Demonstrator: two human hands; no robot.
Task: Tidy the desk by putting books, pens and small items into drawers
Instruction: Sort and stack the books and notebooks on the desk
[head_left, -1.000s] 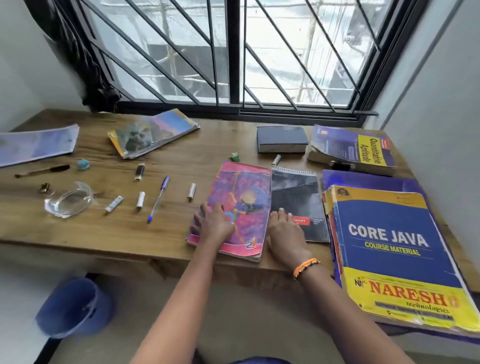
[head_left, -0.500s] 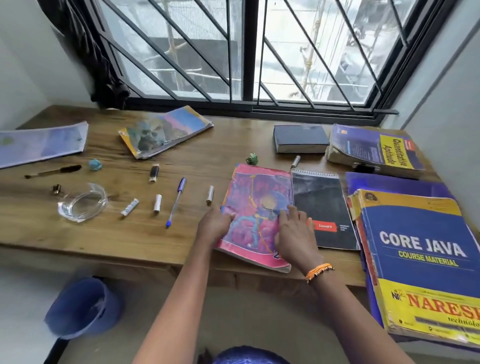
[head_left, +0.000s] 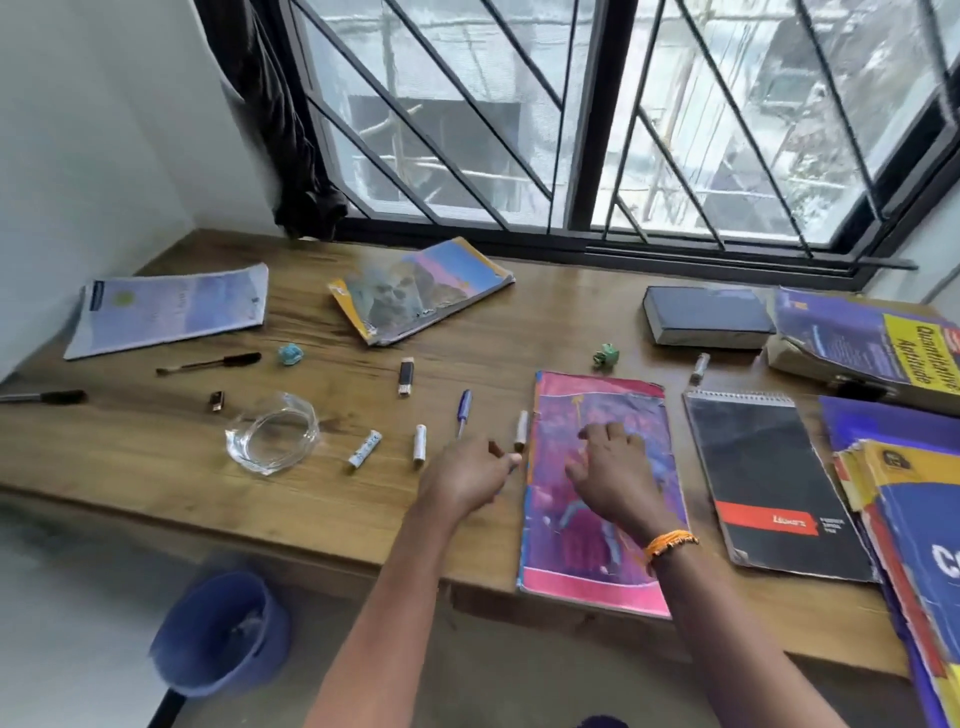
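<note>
A pink book (head_left: 597, 540) lies flat at the wooden desk's front edge. My right hand (head_left: 613, 478), with an orange wristband, rests palm down on its cover, fingers spread. My left hand (head_left: 467, 478) hovers just left of the book with fingers loosely apart, over the lower end of a blue pen (head_left: 463, 411) and close to a small white tube (head_left: 521, 430). More white tubes (head_left: 364, 449) (head_left: 419, 442) lie further left. A black spiral notepad (head_left: 769, 483) lies right of the pink book.
A glass dish (head_left: 272, 439), black pens (head_left: 213, 362) (head_left: 44, 397), a USB stick (head_left: 406, 375), small clips and erasers dot the desk (head_left: 156, 457). Books lie at the back (head_left: 415, 291) (head_left: 171, 309) (head_left: 706, 322) and stacked right (head_left: 914, 519). A blue bucket (head_left: 223, 631) stands below.
My left hand has left the pink book's left edge and moved left toward the pen and tube. The right hand slid onto the book's middle. The camera turned left.
</note>
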